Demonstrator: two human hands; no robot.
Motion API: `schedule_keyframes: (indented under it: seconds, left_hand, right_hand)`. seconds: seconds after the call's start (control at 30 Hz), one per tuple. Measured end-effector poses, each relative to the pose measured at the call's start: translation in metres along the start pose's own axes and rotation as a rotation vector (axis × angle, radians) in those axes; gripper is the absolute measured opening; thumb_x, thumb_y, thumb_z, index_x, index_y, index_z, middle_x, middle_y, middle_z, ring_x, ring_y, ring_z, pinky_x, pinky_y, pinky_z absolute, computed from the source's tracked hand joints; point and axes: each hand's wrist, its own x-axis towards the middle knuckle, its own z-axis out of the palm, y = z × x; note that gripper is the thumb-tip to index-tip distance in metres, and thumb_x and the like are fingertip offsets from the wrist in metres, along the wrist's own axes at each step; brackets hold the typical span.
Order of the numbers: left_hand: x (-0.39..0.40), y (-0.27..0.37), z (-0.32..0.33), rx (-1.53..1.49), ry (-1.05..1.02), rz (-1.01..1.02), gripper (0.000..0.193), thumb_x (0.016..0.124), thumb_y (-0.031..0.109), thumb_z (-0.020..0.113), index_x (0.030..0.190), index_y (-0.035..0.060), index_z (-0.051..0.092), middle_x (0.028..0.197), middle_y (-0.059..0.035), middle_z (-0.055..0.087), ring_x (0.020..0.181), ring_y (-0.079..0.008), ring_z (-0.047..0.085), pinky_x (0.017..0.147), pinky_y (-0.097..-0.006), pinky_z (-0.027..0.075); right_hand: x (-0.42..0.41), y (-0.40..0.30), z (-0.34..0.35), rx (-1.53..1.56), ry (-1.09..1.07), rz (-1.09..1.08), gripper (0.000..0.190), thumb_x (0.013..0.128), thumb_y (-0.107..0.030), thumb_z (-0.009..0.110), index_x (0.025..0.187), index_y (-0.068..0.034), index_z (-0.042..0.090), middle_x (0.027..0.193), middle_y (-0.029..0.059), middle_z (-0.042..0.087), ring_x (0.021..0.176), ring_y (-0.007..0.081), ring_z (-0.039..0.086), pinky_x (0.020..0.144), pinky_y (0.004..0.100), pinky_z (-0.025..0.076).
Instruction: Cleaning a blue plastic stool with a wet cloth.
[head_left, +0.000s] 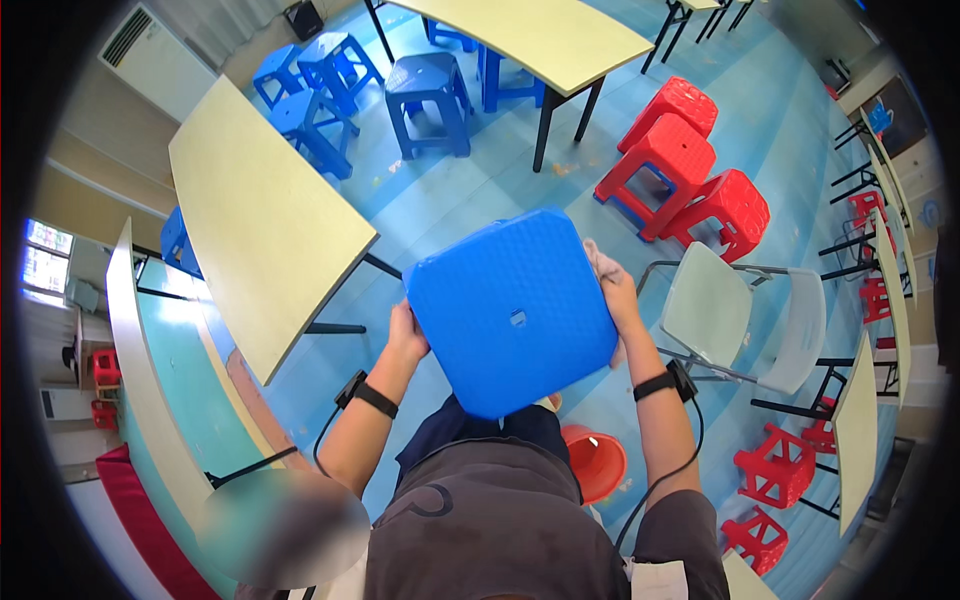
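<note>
A blue plastic stool (495, 300) is held up before my body, its square seat with a small central hole facing me. My left hand (407, 334) grips the stool's left edge, its fingers partly hidden behind the seat. At the opposite edge my right hand (618, 298) holds the stool together with a pale cloth (600, 260), which sticks out above the fingers. The stool's legs are hidden behind the seat. Below and to the right of it, an orange-red plastic bucket (594, 465) stands on the floor beside my legs.
Red plastic stools (671, 154) stand ahead to the right, near a pale folding chair (709, 296). Several blue stools (429, 97) stand beyond, by a cream-topped table (540, 34). Another cream table (262, 232) is close on my left. More tables (855, 431) line the right side.
</note>
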Motion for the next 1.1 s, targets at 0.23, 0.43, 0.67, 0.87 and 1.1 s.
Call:
schedule_keyframes:
  seconds: [0.23,0.43,0.67,0.87,1.1]
  left_hand:
    - [0.090,0.011,-0.038,-0.003,0.116,0.063,0.042,0.097,0.028,0.031,0.120,-0.0015,0.050,0.118,-0.0178,0.056,0.108,-0.0314,0.056,0.092,-0.0461,0.046]
    - [0.125,0.000,-0.063,0.052,0.353,0.051,0.062,0.095,0.037,0.043,0.145,0.0129,0.017,0.150,-0.0150,0.016,0.136,-0.0327,0.022,0.109,-0.0539,0.015]
    - [0.126,-0.029,-0.056,0.686,0.016,-0.108,0.073,0.090,0.031,0.055,0.147,0.0151,0.012,0.152,-0.0147,0.007,0.139,-0.0304,0.015,0.110,-0.0498,0.013]
    - [0.163,-0.065,-0.114,1.016,0.064,-0.039,0.047,0.086,0.018,0.059,0.128,0.0016,0.048,0.130,-0.0163,0.048,0.120,-0.0262,0.045,0.096,-0.0344,0.039]
    - [0.149,-0.092,-0.118,1.167,0.220,-0.119,0.025,0.082,0.008,0.059,0.105,0.0009,0.061,0.101,-0.0091,0.064,0.087,-0.0189,0.062,0.077,-0.0326,0.049]
  right_hand:
    - [0.085,0.003,0.062,-0.356,-0.054,-0.033,0.030,0.087,-0.026,0.052,0.111,-0.009,0.061,0.103,0.0164,0.065,0.095,0.0273,0.062,0.082,0.0350,0.046]
    - [0.083,0.036,0.108,-0.762,0.043,0.032,0.029,0.088,-0.027,0.047,0.111,-0.014,0.059,0.099,0.0204,0.063,0.094,0.0377,0.059,0.080,0.0425,0.046]
    - [0.030,0.089,0.086,-0.523,0.024,0.170,0.035,0.087,-0.031,0.048,0.113,-0.010,0.058,0.093,0.0190,0.064,0.088,0.0301,0.062,0.075,0.0378,0.047]
    - [-0.007,0.105,0.045,-0.499,-0.022,0.282,0.043,0.087,-0.039,0.049,0.116,-0.008,0.058,0.097,0.0153,0.065,0.089,0.0250,0.062,0.076,0.0344,0.047]
    - [-0.012,0.105,-0.039,-0.300,0.197,0.302,0.049,0.085,-0.007,0.047,0.133,-0.017,0.047,0.118,0.0133,0.060,0.106,0.0214,0.057,0.089,0.0304,0.044]
